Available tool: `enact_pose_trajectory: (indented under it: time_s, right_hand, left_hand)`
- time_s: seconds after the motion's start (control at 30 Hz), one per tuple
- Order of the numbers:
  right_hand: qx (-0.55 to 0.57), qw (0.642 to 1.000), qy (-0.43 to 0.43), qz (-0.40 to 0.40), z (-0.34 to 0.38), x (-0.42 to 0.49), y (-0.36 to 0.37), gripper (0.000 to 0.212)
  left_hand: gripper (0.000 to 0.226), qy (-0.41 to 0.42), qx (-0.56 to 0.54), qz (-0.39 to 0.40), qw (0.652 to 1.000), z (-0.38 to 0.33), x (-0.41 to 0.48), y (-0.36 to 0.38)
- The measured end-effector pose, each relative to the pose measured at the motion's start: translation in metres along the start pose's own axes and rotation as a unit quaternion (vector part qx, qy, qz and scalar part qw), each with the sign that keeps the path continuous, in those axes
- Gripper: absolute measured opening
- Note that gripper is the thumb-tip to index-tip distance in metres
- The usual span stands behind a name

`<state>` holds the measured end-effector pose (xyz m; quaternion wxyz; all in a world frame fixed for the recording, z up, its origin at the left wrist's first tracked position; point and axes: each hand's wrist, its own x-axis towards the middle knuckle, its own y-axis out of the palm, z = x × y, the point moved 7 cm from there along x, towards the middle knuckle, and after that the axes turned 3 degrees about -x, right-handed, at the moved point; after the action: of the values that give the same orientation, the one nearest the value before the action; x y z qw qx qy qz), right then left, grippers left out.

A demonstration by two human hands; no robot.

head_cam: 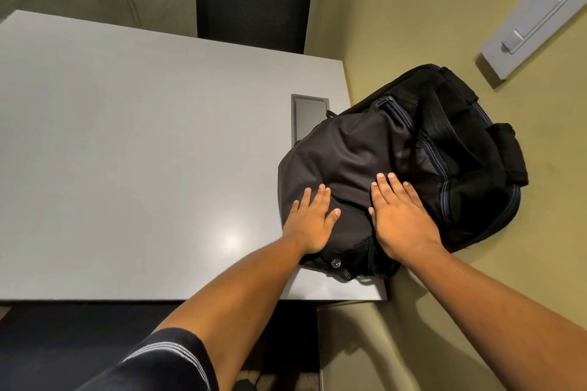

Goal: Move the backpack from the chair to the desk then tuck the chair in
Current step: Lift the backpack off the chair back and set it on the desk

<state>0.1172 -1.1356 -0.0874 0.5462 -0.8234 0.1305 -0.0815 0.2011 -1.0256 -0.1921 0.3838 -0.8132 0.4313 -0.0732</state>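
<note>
A black backpack (374, 149) lies on the right end of the grey desk (133, 152), leaning against the yellow wall. My left hand (313, 219) rests flat on its near left side, fingers spread. My right hand (403, 219) lies flat on its middle, fingers extended. Neither hand grips the fabric. A black mesh chair (252, 0) stands at the far side of the desk. The chair on my side is not visible; only a dark area shows below the desk's near edge.
A grey cable hatch (309, 117) is set into the desk, partly covered by the backpack. A white wall switch plate (536, 16) is on the yellow wall (397, 16) to the right. The wall meets the desk's right edge.
</note>
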Motion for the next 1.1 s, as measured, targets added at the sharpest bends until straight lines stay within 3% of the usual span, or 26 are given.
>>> enact_pose_trajectory:
  time_s: [0.23, 0.6, 1.1]
  right_hand:
    - [0.015, 0.998, -0.052, -0.016, 0.028, -0.034, 0.001, 0.052]
    - [0.022, 1.0, -0.013, 0.007, 0.032, -0.039, 0.004, 0.052]
    - [0.11, 0.99, -0.027, -0.083, 0.077, -0.139, -0.034, 0.054]
  left_hand:
    - [0.063, 0.02, 0.012, -0.095, 0.995, -0.002, -0.029, 0.001]
    - [0.062, 0.036, 0.025, -0.079, 0.996, 0.003, -0.042, -0.002]
    - [0.065, -0.002, 0.131, -0.128, 0.983, -0.004, -0.168, -0.018]
